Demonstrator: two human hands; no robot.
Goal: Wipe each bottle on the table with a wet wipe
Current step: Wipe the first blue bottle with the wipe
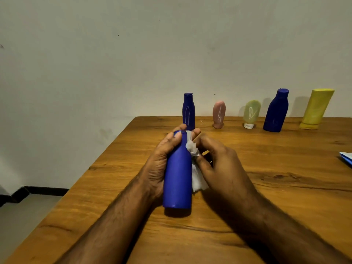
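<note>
My left hand [163,153] grips a blue bottle [178,180] near its neck and holds it above the wooden table [285,187], cap pointing away from me. My right hand [219,161] holds a crumpled white wet wipe [196,168] against the bottle's right side. Along the table's far edge stand a second blue bottle [188,111], a pink bottle [219,114], a pale green bottle [251,113] on its white cap, a larger blue bottle [276,111] and a yellow bottle [317,109].
A white and blue packet [346,158] pokes in at the right edge of the table. A pale wall rises behind the table. The table's left edge runs diagonally, with grey floor [22,216] below it.
</note>
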